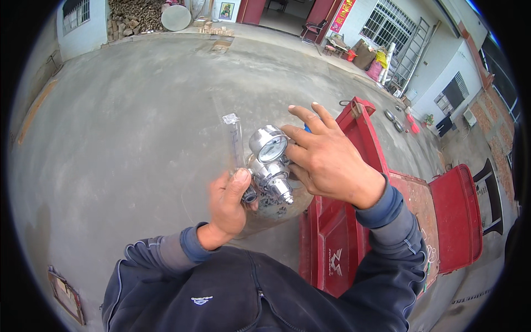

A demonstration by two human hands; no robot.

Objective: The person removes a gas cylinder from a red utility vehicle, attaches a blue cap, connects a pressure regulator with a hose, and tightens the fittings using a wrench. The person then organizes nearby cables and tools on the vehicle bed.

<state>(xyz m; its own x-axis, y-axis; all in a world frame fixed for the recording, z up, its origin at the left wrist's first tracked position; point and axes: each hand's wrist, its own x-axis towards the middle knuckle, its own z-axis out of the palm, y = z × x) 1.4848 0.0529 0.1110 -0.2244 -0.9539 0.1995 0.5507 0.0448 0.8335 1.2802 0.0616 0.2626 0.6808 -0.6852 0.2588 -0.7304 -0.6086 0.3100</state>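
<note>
A chrome gas regulator with a round pressure gauge (272,148) sits at the top of a worn, greyish gas cylinder (268,222). To the gauge's left stands a clear flowmeter tube (235,141). My left hand (228,207) is closed round the flowmeter's base, thumb on top and slightly blurred. On the right, my right hand (329,157) has its thumb and nearer fingers bent against the regulator's side by the gauge. Its other two fingers stick up and apart. Something blue (307,128) peeks out between them; the contact point is partly hidden.
A red cargo vehicle bed (337,243) stands close on my right, with a red seat (456,218) beyond. Concrete ground spreads to the left and ahead. Farther off are a firewood stack (135,19), a doorway, a chair (314,30) and a leaning ladder (412,55).
</note>
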